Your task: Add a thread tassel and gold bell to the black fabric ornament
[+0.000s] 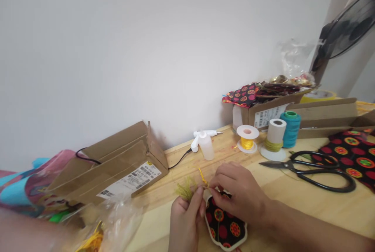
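My left hand (189,215) is closed on a yellow-green tassel (186,189), whose frayed strands fan out above the fingers. Thumb and forefinger of my right hand (238,193) pinch thin cord at the tassel's head, close against the left thumb; the exact strand is too small to make out. A yellow cord (202,174) sticks up just behind the fingertips. Beneath both hands lies a black patterned fabric piece (225,222) with a cream rim, dotted with red and orange flower circles. My right hand partly covers its upper edge.
Large black-handled scissors (316,168) lie at right beside patterned cloth (351,154). Behind stand a yellow cord spool (247,142), a green cord spool (273,146), a teal thread cone (290,129) and a white bottle (206,146). Cardboard boxes (117,166) and a plastic bag (117,220) flank the left.
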`<state>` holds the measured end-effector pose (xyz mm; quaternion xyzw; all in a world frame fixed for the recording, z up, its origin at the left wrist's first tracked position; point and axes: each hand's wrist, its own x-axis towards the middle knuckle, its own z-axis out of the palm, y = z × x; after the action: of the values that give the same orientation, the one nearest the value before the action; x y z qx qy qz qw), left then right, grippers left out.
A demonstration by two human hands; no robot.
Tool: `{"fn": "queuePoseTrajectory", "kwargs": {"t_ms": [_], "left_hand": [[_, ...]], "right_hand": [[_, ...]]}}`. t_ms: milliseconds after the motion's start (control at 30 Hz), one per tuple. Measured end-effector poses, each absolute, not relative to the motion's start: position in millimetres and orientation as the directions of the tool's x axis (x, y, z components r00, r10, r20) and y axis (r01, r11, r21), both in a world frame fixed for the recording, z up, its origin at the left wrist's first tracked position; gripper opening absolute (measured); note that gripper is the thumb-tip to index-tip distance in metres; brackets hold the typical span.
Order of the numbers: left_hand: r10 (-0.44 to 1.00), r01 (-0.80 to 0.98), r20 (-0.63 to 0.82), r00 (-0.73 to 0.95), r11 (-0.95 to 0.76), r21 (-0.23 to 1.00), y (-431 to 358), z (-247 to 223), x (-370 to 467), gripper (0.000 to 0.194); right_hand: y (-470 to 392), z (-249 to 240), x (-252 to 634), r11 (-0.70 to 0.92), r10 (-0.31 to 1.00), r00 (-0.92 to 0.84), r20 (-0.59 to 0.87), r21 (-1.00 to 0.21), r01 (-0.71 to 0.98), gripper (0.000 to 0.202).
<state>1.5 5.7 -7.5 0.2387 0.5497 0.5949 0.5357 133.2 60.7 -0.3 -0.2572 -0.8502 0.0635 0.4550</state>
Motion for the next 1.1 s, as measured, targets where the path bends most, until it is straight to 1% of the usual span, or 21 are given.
{"fn": "queuePoseTrajectory", "kwargs": {"t_ms": [133,300,500,900,1100], "left_hand": [[0.909,-0.320,-0.285,-0.304,0.184,0.929,4.7,-11.1,0.2,0.046],[0.910,-0.303,-0.287,-0.300,0.194,0.933,2.9,-13.3,-0.5,0.046],[0.901,-0.247,-0.235,-0.365,0.150,0.957,3.2,-15.0,-1.7,0.044],[0.920,-0.247,-0.238,-0.313,0.163,0.955,2.7,-13.8,1.0,0.047],[0.900,-0.237,-0.255,-0.353,0.177,0.955,1.7,-14.9,0.5,0.046]], "right_hand": [[61.1,0.2,132.4,0.859,0.483,-0.435,0.760,-0.318,0.401,0.010],[62.1,0.7,131.8,0.856,0.484,-0.444,0.754,-0.303,0.418,0.012],[60.1,1.0,132.5,0.873,0.452,-0.442,0.775,-0.283,0.396,0.012],[60.6,-1.0,129.7,0.859,0.470,-0.437,0.767,-0.284,0.425,0.012],[61.1,-1.0,131.0,0.857,0.469,-0.437,0.768,-0.276,0.434,0.012]]}}
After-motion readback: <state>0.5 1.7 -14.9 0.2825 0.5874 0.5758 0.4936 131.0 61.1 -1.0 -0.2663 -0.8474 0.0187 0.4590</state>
